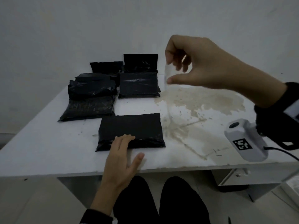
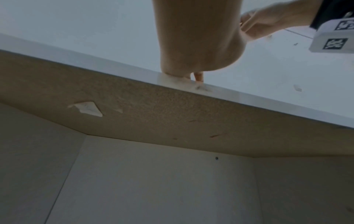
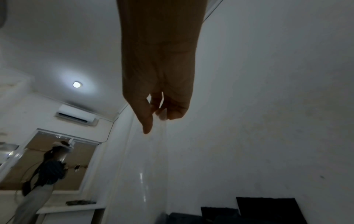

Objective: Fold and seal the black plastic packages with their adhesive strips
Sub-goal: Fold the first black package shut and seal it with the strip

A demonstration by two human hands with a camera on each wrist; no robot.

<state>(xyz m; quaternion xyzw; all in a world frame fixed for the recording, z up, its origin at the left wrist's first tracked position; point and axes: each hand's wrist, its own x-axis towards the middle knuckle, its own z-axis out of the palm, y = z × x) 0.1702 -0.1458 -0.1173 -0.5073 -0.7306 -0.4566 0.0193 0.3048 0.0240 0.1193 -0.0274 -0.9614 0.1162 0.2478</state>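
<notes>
A folded black package (image 1: 131, 126) lies near the front edge of the white table (image 1: 48, 143). My left hand (image 1: 125, 143) rests on the package's near edge with straight fingers, the thumb spread out over the table. Seen from the left wrist, the left hand (image 2: 191, 45) reaches over the table edge (image 2: 268, 103). My right hand (image 1: 171, 71) is raised above the table to the right. It pinches a clear peeled strip (image 1: 166, 75) between thumb and fingers. From the right hand (image 3: 159, 115) the strip (image 3: 151, 166) hangs down long and loose.
Several more black packages lie behind, one pile at the left (image 1: 92, 97) and one at the middle back (image 1: 139, 83) against the wall. A brown stain (image 1: 202, 101) covers the table's right part. Another person (image 3: 51, 166) stands far off in the room.
</notes>
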